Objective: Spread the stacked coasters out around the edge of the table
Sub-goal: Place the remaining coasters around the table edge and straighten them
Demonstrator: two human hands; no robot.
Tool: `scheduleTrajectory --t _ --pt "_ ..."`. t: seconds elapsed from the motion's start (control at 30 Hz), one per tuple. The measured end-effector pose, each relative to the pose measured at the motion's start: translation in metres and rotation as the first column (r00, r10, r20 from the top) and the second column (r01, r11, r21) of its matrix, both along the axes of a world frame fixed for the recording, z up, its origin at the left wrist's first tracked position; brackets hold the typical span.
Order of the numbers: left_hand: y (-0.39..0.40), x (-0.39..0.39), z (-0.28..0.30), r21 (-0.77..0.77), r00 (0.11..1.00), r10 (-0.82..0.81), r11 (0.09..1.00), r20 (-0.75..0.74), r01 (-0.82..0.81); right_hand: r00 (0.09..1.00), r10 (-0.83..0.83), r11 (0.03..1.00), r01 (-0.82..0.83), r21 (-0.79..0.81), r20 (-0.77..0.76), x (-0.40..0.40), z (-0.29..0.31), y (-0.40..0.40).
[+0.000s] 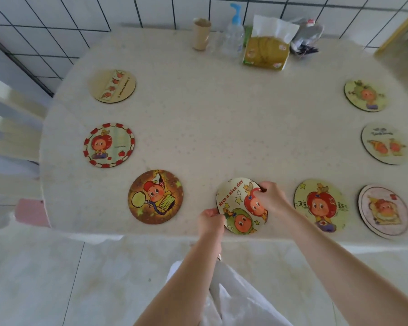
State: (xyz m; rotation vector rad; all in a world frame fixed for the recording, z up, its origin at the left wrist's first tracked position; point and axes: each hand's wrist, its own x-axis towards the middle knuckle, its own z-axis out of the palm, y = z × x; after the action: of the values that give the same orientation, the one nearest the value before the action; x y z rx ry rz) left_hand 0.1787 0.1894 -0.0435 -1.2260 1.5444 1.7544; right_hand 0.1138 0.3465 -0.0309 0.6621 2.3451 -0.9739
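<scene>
We hold the "Have a nice day" coaster (pixel 242 205) at the near table (pixel 198 114) edge, left hand (pixel 210 220) pinching its near-left rim, right hand (pixel 272 198) clamped on its far-right rim; whether more lie stacked under it we cannot tell. Left of it three coasters run toward the tissue pack (pixel 266 51); right of it four. Looks nearly done: just this one to set down.

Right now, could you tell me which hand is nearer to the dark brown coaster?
Left. The left hand is just right of the dark brown coaster; the right hand is farther right.
</scene>
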Motion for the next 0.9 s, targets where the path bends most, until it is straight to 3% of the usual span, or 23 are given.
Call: scheduleTrajectory --t 0.2,0.5,0.73,0.9 --pt "0.0 -0.007 0.008 -0.146 0.991 -0.085 0.987 -0.106 0.069 0.994 -0.104 0.988 0.098 -0.121 -0.042 0.007 0.013 0.001" --pt "-0.025 -0.036 0.017 -0.25 0.963 -0.164 0.962 -0.214 0.108 0.953 -0.302 0.894 0.282 -0.349 -0.002 0.037 0.007 0.007" --pt "-0.018 -0.035 0.0 -0.3 0.946 -0.259 0.934 -0.194 0.194 0.943 -0.332 0.898 0.313 -0.309 -0.01 0.049 -0.009 0.015" --pt "-0.014 -0.034 -0.005 -0.444 0.905 -0.379 0.856 -0.193 0.264 0.965 -0.261 0.942 0.247 -0.225 -0.032 0.045 -0.014 0.021"
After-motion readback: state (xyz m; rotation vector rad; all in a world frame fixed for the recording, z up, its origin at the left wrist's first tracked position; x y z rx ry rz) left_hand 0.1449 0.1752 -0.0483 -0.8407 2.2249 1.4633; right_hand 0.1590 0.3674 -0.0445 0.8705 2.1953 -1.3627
